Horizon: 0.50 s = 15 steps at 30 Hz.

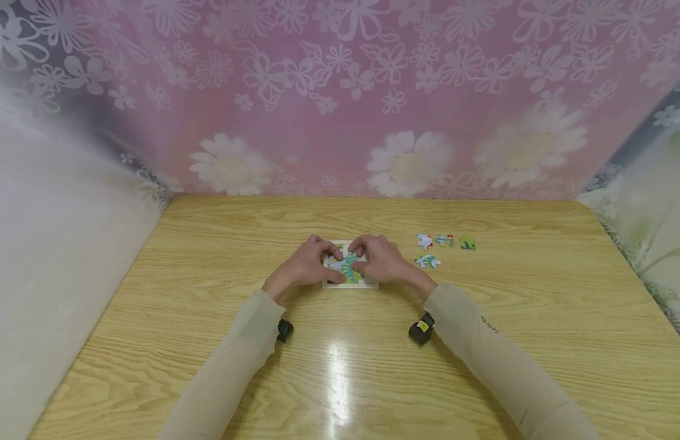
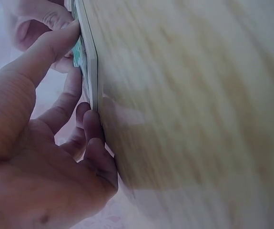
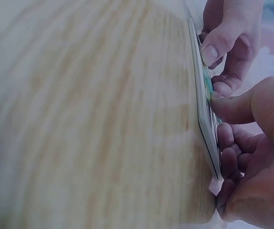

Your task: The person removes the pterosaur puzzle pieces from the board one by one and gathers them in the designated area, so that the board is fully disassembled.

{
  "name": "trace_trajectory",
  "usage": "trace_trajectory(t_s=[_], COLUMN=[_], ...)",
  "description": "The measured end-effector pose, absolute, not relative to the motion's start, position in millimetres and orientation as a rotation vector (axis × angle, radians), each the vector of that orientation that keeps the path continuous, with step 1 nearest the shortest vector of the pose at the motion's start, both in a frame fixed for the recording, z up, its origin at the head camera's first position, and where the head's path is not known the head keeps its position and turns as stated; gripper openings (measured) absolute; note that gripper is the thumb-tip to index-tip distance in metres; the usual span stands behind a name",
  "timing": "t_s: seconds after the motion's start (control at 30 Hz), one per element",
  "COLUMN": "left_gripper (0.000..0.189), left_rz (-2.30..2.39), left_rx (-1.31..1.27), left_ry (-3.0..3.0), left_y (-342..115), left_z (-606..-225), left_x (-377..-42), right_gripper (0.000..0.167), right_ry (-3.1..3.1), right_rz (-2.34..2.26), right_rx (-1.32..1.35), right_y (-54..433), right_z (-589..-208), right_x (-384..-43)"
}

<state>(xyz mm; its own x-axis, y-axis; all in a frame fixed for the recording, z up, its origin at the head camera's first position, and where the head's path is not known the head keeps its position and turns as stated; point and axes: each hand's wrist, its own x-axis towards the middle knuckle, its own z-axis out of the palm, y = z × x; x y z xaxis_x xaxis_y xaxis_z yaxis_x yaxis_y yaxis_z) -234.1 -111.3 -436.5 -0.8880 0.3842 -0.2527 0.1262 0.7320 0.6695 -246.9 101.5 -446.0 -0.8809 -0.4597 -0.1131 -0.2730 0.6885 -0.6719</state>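
Observation:
A small jigsaw puzzle in a white-edged tray [image 1: 367, 285] lies flat on the wooden table, showing a teal and green picture [image 1: 349, 269]. My left hand [image 1: 306, 264] is at its left side, thumb and index finger apart and touching the picture. In the left wrist view, the other fingers of that hand bend at the tray's edge [image 2: 93, 81]. From the right, my right hand [image 1: 381, 260] reaches over the puzzle, its thumb [image 3: 234, 107] pressing on the green part. Its other fingers are loosely bent at the tray's edge [image 3: 206, 124]. Both hands cover parts of the picture.
Several loose jigsaw pieces lie right of the tray: a pale one [image 1: 424, 241], a teal one [image 1: 444, 239], a green one [image 1: 468, 243] and a striped one [image 1: 427, 261]. A pink floral cloth [image 1: 318, 122] hangs behind the table [image 1: 219, 232].

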Motion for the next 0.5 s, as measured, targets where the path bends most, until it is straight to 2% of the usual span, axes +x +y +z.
trace_trajectory(t_s=[0.5], left_gripper=[0.028], left_rz=[0.962], left_rx=[0.38], left_ry=[2.564], left_y=[-109.6], left_z=[-432.0], left_x=[-229.2], right_gripper=[0.027], right_ry=[2.482], right_rz=[-1.188], right_rx=[-0.552], right_y=[99.5], right_z=[-447.6], right_x=[-248.2])
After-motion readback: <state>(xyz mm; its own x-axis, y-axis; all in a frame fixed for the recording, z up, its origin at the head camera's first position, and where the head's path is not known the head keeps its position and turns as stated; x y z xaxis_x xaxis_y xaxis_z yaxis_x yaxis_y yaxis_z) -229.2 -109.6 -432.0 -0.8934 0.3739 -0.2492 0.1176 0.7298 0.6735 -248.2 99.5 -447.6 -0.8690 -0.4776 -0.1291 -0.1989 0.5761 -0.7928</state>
